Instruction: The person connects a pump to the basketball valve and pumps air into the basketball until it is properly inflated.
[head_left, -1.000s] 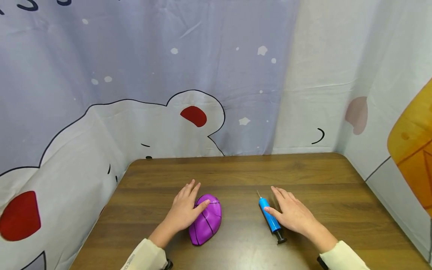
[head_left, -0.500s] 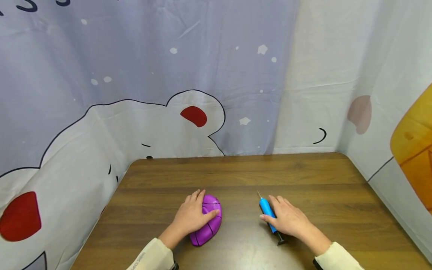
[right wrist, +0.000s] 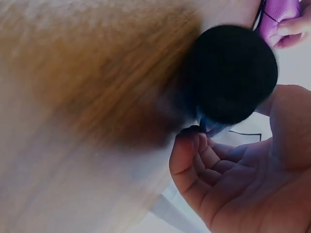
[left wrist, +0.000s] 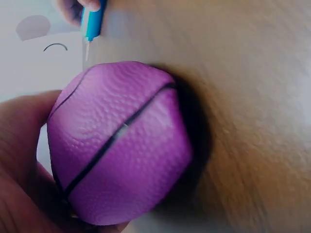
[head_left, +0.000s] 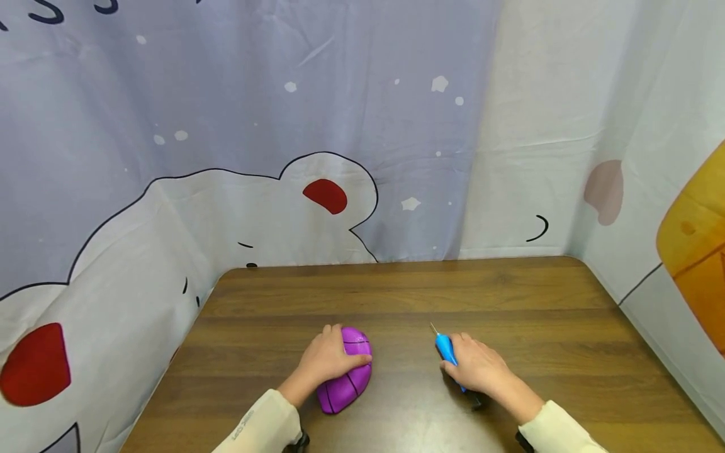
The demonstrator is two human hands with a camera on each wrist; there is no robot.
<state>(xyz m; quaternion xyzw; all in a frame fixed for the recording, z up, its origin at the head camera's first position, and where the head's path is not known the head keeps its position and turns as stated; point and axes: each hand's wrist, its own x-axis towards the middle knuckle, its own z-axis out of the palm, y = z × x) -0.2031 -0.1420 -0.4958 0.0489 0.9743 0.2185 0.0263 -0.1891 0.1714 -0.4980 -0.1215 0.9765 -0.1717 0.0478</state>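
A purple, partly deflated ball (head_left: 355,376) with black lines lies on the table, dented and lopsided. My left hand (head_left: 326,360) grips it from the left, thumb across its top and fingers round the far side. Dimpled skin covers the ball (left wrist: 121,145) in the left wrist view. To the right, my right hand (head_left: 483,365) holds a blue ball pump (head_left: 445,348) round its barrel. A thin needle (head_left: 433,328) points away from me at the pump's far end. The round black pump handle (right wrist: 238,73) fills much of the right wrist view, with curled fingers below it.
Brown wood-grain tabletop (head_left: 396,289) lies under both things, with bare wood between them. A printed cloth curtain (head_left: 255,113) hangs along the back and both sides of the table.
My left hand has moved right and its fingers have curled round the ball. My right hand has come down over the pump and closed on its barrel. Ball and pump have barely shifted.
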